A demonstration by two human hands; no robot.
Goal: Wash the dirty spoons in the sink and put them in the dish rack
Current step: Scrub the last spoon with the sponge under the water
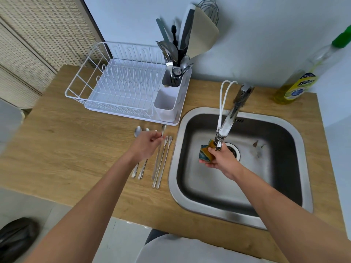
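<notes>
Several metal spoons (pixel 160 164) lie side by side on the wooden counter just left of the steel sink (pixel 296 133). My left hand (pixel 147 146) hovers over them and pinches the handle of one long-handled spoon (pixel 163 130), whose bowl points toward the rack. Inside the sink, under the tap (pixel 227 126), my right hand (pixel 221 157) grips a yellow and green sponge (pixel 206 150). The white dish rack (pixel 121 88) stands at the back left, with a white cutlery cup (pixel 165 105) at its right end.
A dark holder (pixel 171 76) crammed with utensils and boards stands in the rack's back right corner. A bottle of yellow dish liquid (pixel 296 86) stands behind the sink at the right. A small dark scrap (pixel 255 143) lies on the sink floor near the drain (pixel 233 150).
</notes>
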